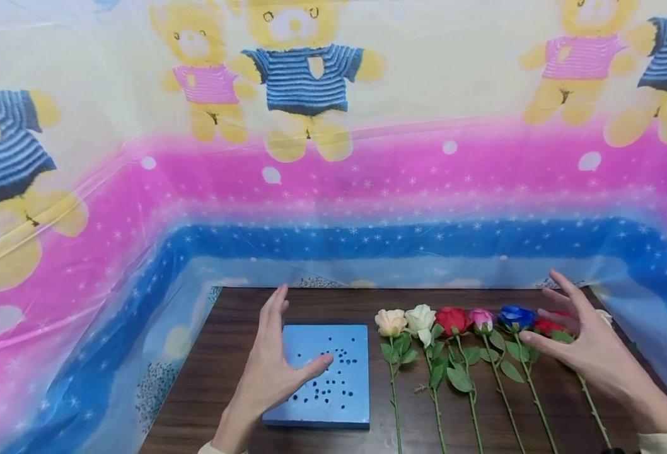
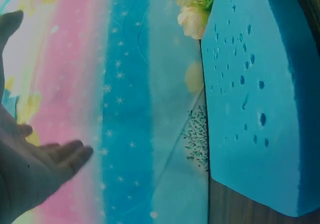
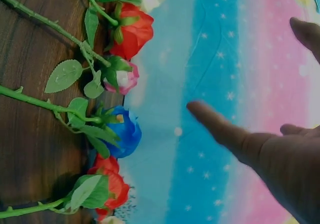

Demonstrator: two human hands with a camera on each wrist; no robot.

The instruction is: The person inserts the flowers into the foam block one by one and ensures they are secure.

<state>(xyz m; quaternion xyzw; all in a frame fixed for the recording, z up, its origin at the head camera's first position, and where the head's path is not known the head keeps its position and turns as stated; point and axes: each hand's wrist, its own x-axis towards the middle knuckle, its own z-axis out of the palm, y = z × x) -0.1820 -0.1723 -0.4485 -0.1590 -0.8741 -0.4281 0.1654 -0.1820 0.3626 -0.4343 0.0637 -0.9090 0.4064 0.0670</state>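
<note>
A blue foam block, pocked with small holes across its top, lies flat on the dark wooden worktop, towards the left. Just to its right a row of artificial roses lies side by side, stems pointing towards the person: a cream rose, a white rose, a red rose, a pink rose, a blue rose and a second red rose partly behind the right hand.

The left hand hovers edge-on over the left part of the block, its grip wide and holding nothing, fingers straight and thumb reaching over the holes; whether it touches the foam cannot be told. The right hand hangs above the far end of the row, fingers spread wide, also holding nothing, nearest the blue rose and the second red one.

By the look of it this is the very start of the work: every flower lies loose, none stands in the foam. The next move calls for a pinch low on one stem, probably at the right end of the row, while the left hand steadies the block so the stem can be set upright into a hole.

Behind the worktop hangs a plastic sheet printed with teddy bears over pink and blue bands
</note>
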